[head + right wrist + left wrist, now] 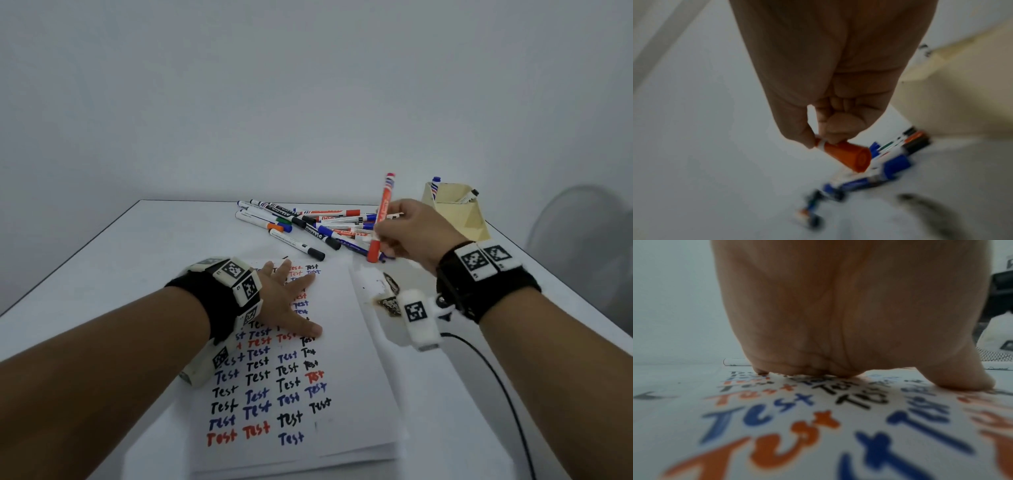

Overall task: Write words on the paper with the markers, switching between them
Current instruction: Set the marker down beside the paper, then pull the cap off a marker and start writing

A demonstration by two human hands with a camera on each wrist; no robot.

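Observation:
A white paper (356,377) covered with "Test" in black, blue and orange lies on the table in front of me. My left hand (291,301) lies flat on its upper part with fingers spread; from the left wrist the palm (818,321) presses the paper (684,410). My right hand (407,233) holds an orange marker (380,222) nearly upright, capped end down, above the marker pile (308,226). In the right wrist view thumb and fingers pinch the marker (846,155) just above its orange cap.
A cream paper holder (455,209) with a few markers stands at the back right. Dark burnt scraps (390,294) lie right of the paper. A black cable (496,383) runs along the right. The table's far edge (191,200) meets a plain wall.

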